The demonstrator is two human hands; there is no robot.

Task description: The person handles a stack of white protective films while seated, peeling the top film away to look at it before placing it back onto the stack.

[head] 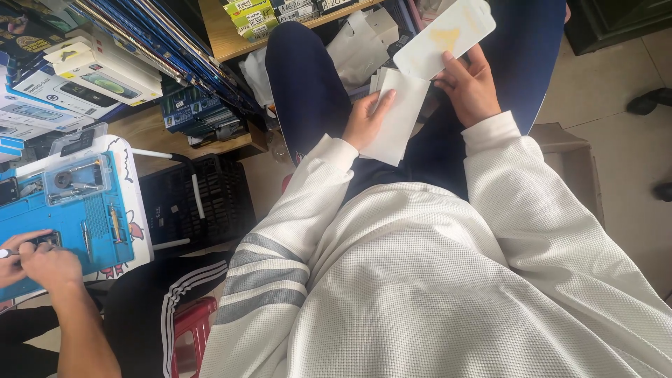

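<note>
Nearest the camera, a white waffle-knit sweater with grey arm stripes fills the lower frame. At 9 o'clock, a co-worker's hands work with a small tool on a blue mat that lies on a white table; a clear parts box sits on the mat. Further out, above dark blue trousers, the left hand is closed on a white sleeve, thumb on top, fingers beneath. Just at 2 o'clock from it, the right hand pinches the lower edge of a white card with a yellow mark, which overlaps the sleeve's top. Farthest, at 11 o'clock, boxed goods are stacked; a wooden shelf stands at 12 o'clock.
</note>
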